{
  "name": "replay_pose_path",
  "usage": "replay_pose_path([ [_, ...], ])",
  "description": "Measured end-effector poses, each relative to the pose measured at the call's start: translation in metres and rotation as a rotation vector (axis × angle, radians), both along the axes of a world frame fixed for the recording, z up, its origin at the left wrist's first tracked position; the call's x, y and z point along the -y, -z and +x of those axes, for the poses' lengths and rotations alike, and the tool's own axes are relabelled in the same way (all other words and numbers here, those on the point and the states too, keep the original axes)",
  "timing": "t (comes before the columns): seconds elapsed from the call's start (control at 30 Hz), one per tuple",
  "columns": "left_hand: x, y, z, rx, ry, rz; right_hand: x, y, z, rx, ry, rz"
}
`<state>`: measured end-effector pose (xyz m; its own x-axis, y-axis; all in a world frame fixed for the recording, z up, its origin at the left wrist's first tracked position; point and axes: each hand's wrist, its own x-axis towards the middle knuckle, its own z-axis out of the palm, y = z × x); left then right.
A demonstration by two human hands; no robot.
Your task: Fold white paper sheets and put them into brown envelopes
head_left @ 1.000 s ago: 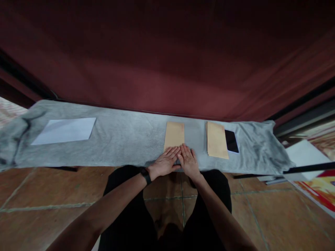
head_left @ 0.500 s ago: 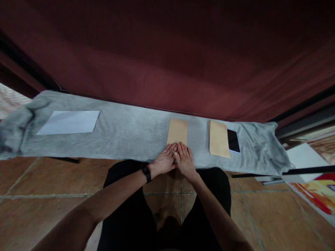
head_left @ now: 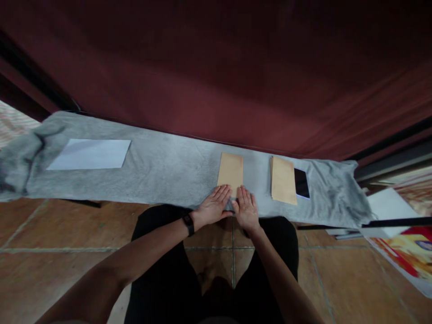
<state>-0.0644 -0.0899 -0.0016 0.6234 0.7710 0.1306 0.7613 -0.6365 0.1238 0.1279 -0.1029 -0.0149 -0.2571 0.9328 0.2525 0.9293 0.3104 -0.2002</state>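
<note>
A brown paper envelope [head_left: 231,169] lies on the grey cloth in front of me, its near end partly under my fingers. My left hand [head_left: 215,204] rests flat on the envelope's near left corner, fingers stretched out. At the near right corner lies my right hand [head_left: 247,208], also flat with its fingers extended. A strip of the envelope's near edge shows between the two hands. To the right sits a small stack of brown envelopes [head_left: 283,180], apart from both hands.
A dark-screened phone [head_left: 301,183] lies beside the stack. White paper [head_left: 91,154] rests at the left on the grey cloth [head_left: 168,168], which covers a narrow bench. Behind it stands a dark red panel [head_left: 202,99]. A printed sheet [head_left: 405,252] is at the lower right.
My hands have moved apart: the right slid rightward to the envelope's right corner, the left stayed at its left side. More of the near edge now shows between them.
</note>
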Motion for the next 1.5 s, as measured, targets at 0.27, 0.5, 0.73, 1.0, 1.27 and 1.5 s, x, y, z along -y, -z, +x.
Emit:
replay_pose_path([
  [0.27,0.005,-0.003,-0.012,0.033,-0.064,0.024,0.003,-0.002,0.000,-0.045,0.062,-0.005],
  [0.5,0.002,0.002,-0.010,0.030,-0.048,0.012,0.003,-0.004,-0.037,-0.065,-0.083,-0.031],
  [0.73,0.004,0.000,-0.013,0.019,-0.036,-0.005,0.008,0.003,-0.029,-0.034,-0.099,0.006],
  [1.0,0.002,0.002,-0.017,0.030,-0.010,-0.004,0.012,0.004,-0.013,-0.041,-0.058,0.001],
  [1.27,0.003,0.001,-0.015,0.034,0.026,0.035,0.016,-0.003,0.003,-0.077,-0.015,-0.029],
  [1.5,0.000,0.001,-0.013,0.043,0.057,0.074,-0.010,-0.019,0.008,-0.096,-0.222,-0.202],
])
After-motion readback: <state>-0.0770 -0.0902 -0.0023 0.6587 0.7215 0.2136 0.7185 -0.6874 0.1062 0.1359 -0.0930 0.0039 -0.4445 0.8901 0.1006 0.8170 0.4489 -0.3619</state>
